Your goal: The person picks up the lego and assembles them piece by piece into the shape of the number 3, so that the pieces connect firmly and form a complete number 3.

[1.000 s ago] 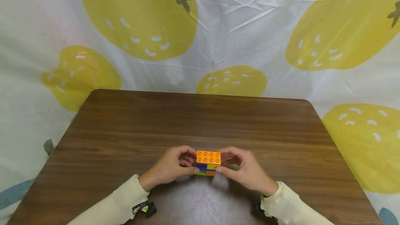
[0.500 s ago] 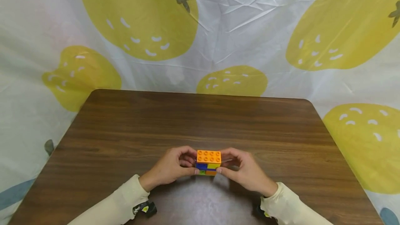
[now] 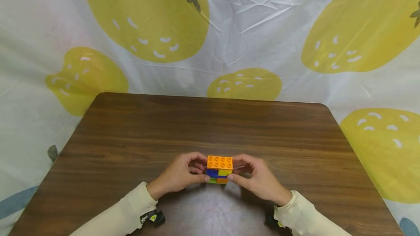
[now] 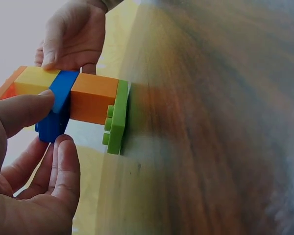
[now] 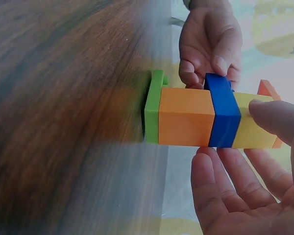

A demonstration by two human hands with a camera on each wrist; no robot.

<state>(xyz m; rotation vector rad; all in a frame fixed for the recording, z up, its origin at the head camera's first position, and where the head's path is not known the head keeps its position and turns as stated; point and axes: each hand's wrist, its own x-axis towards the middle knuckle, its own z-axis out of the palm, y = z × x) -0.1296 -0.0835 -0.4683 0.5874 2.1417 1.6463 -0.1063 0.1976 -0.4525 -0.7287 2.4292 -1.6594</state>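
A small stack of toy building bricks stands at the near middle of the table, between both hands. An orange studded plate [image 3: 220, 162] tops it. Below come a yellow brick [image 5: 245, 117] and a blue brick [image 3: 212, 173] side by side, then a flat blue plate [image 5: 223, 110], an orange brick [image 4: 93, 98] and a green base plate [image 4: 118, 117] at the table. My left hand [image 3: 182, 172] pinches the blue part from the left, thumb in front and fingers behind. From the right, my right hand [image 3: 257, 177] holds the stack, its thumb on the yellow brick.
The dark wood-grain table [image 3: 197, 126] has rounded far corners. Behind and beside it hangs a pale cloth [image 3: 256, 39] with large yellow fruit prints. Cream sleeves cover both forearms, and a dark device [image 3: 153, 218] sits under the left wrist.
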